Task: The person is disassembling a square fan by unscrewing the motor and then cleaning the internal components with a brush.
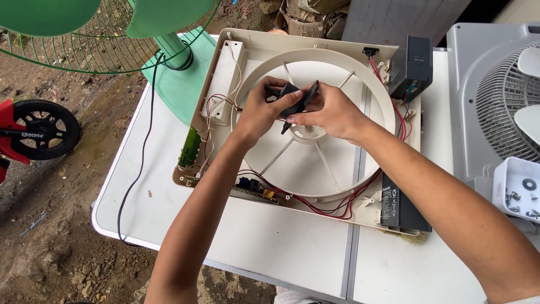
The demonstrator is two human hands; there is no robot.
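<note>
Pliers (292,101) sit over the hub of the fan housing (315,169) on the table (270,247); our left hand (264,110) and right hand (332,112) both clasp them (tips hidden). Loosening seems underway; next demands steady torque.

Left hand (261,110), right hand (332,110) grip black part (292,98); over cream fan housing (315,169).

Green fan (169,50), white fan (500,101), screw tray (520,191), red bike wheel (39,129).
</note>
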